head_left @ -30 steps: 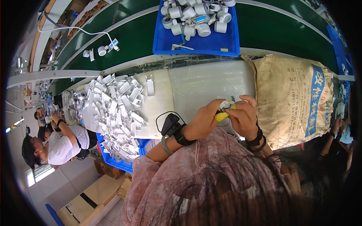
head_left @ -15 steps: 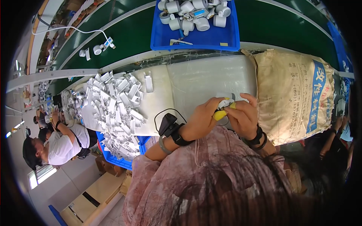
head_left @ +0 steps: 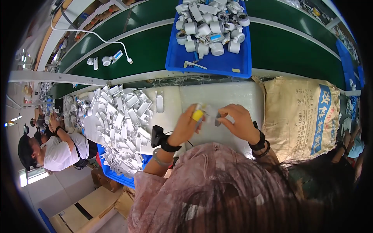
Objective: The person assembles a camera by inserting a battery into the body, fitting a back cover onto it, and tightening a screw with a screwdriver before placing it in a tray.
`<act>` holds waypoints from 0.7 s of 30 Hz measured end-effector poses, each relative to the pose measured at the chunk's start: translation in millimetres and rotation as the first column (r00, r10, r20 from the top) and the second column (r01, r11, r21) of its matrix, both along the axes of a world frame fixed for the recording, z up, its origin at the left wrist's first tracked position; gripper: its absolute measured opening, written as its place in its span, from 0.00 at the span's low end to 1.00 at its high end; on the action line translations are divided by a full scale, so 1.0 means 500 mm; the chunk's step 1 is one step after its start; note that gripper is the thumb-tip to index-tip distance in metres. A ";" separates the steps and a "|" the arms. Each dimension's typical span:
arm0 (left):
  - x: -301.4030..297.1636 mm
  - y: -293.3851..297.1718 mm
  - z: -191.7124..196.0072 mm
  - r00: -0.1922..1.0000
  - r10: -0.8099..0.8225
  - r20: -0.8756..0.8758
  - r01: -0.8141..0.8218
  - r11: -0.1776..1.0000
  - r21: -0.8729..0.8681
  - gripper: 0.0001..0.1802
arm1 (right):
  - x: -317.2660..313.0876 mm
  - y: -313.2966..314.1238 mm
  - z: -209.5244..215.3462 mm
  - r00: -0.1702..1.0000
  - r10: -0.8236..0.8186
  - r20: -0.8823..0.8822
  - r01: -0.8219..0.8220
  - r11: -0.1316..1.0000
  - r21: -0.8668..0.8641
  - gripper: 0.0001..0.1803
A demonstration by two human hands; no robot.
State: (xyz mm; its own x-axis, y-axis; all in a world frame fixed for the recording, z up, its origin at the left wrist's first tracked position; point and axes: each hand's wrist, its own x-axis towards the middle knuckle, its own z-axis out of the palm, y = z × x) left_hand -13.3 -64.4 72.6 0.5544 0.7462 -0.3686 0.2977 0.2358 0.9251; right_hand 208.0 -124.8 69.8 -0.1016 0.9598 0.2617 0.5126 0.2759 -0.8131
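My left hand [head_left: 185,126] is closed on a small whitish plastic part [head_left: 208,110], blurred by motion. Something yellow [head_left: 197,115] shows at its fingertips, perhaps a finger cover. A little to the right, my right hand [head_left: 240,123] pinches a small grey piece [head_left: 217,120]. The two hands are apart, above a table covered with whitish sheeting [head_left: 229,93]. Left of them lies a heap of white plastic housings [head_left: 124,116], and one single housing [head_left: 159,102] lies by itself beside the heap.
A blue tray [head_left: 221,70] with several white round lamp-like heads stands at the back. To the right lies a printed paper sack [head_left: 299,116]. Under the heap's front edge sits a blue crate [head_left: 110,171]. A white cable [head_left: 101,38] hangs back left. A co-worker [head_left: 66,151] works at left.
My hands have moved apart; the left went left with the whitish part, the right keeps the grey piece. The view has tilted, so the table appears lower.
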 end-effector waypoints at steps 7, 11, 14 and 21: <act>-0.170 0.270 -0.057 0.874 0.421 0.244 -0.469 0.861 0.197 0.16 | 0.024 0.249 -0.053 0.992 -0.058 0.108 0.071 0.990 -0.125 0.08; -0.228 0.425 -0.137 0.753 0.603 0.262 -0.658 0.702 0.275 0.14 | 0.007 0.400 -0.157 0.937 0.002 0.349 0.028 0.996 -0.082 0.09; -0.317 0.504 -0.235 0.758 0.646 0.089 -0.619 0.670 0.409 0.14 | -0.032 0.482 -0.203 0.835 0.215 0.506 0.017 0.909 -0.416 0.12; -0.238 0.391 -0.245 0.783 0.619 -0.065 -0.219 0.372 0.902 0.19 | 0.009 0.507 -0.235 0.823 0.260 0.504 -0.013 0.897 -0.441 0.10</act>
